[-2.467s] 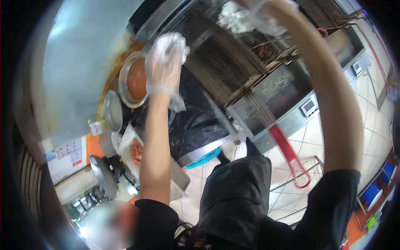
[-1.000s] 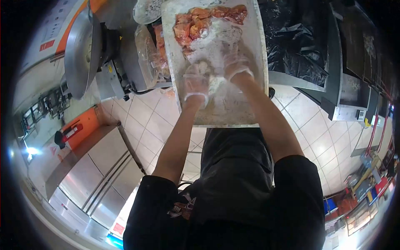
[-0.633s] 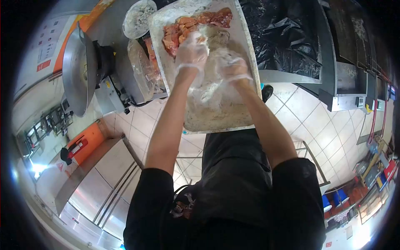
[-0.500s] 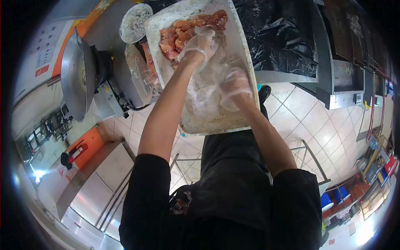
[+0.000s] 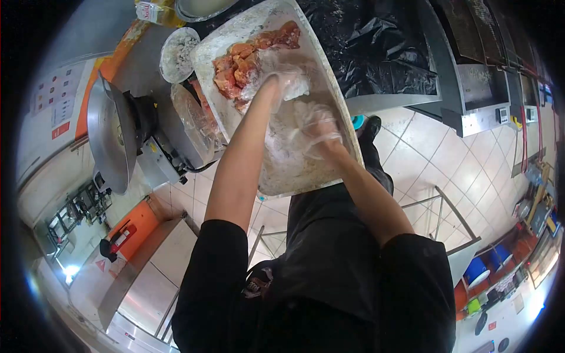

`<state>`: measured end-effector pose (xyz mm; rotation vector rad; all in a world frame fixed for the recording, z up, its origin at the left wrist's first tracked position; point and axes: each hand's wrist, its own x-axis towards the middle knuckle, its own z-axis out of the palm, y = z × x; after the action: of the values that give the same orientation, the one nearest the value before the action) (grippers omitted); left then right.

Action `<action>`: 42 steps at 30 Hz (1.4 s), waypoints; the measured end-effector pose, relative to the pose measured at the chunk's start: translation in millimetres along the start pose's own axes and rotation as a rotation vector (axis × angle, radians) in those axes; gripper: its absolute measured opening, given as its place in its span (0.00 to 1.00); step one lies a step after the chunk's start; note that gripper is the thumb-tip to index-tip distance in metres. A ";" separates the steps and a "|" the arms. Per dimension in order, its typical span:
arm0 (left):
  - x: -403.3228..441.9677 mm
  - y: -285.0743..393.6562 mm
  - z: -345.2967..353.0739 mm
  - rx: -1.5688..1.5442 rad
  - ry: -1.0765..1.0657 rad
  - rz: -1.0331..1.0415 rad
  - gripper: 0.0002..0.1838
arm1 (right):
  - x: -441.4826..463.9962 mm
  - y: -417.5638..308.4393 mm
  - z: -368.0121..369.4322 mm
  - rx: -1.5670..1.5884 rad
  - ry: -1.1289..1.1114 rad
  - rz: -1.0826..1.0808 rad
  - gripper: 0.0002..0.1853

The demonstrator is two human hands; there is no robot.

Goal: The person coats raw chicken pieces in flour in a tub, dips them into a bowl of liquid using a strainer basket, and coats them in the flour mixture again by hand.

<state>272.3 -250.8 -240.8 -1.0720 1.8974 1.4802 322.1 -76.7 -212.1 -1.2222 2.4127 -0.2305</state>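
Note:
A white, flour-smeared tub (image 5: 275, 191) lies in front of me. Reddish raw chicken pieces (image 5: 238, 70) are heaped at its far left, and white flour (image 5: 279, 156) is spread over its floor. Both hands wear clear plastic gloves. My left hand (image 5: 288, 85) is down in the flour beside the chicken, touching a floury white mass; blur and flour hide its fingers. My right hand (image 5: 321, 123) is inside the tub near its right wall, low over the flour. Its fingers look bent but are smeared, and what they may hold cannot be made out.
A bowl of white, lumpy contents (image 5: 179, 56) and a plastic bag of reddish meat (image 5: 191, 117) sit left of the tub. A metal wok-like pan (image 5: 112, 135) stands farther left. Black plastic sheeting (image 5: 382, 53) covers the surface at right. A bottle (image 5: 154, 13) is at the top.
My right hand has moved left, away from the tub's right wall and closer to my left hand. More flour lies on the near side of the chicken. The view has shifted slightly.

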 end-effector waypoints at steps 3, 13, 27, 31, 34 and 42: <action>12.5 8.6 9.2 0.585 -0.058 0.146 0.18 | 9.2 -10.0 32.5 0.244 0.451 0.046 0.09; -42.6 -60.3 -37.6 -0.818 -0.064 0.217 0.20 | -0.4 48.5 107.9 -0.332 -0.269 -0.349 0.15; -94.7 -117.0 -9.7 0.484 0.563 0.424 0.16 | -25.2 -3.9 -1.2 -0.056 -0.108 0.043 0.17; -88.7 -122.9 -11.3 0.346 0.887 0.783 0.21 | 0.3 0.4 39.6 0.076 0.054 0.199 0.14; -106.7 -107.5 -11.1 0.515 0.732 0.287 0.23 | -20.9 10.0 -20.3 0.071 -0.011 0.141 0.12; -181.1 98.8 10.8 0.539 0.913 0.683 0.15 | -90.0 130.9 -189.5 1.013 0.930 0.114 0.08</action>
<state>292.3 -180.7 -47.5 -0.9347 3.2962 0.6211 190.0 65.6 -59.0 -0.4993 2.3407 -2.0331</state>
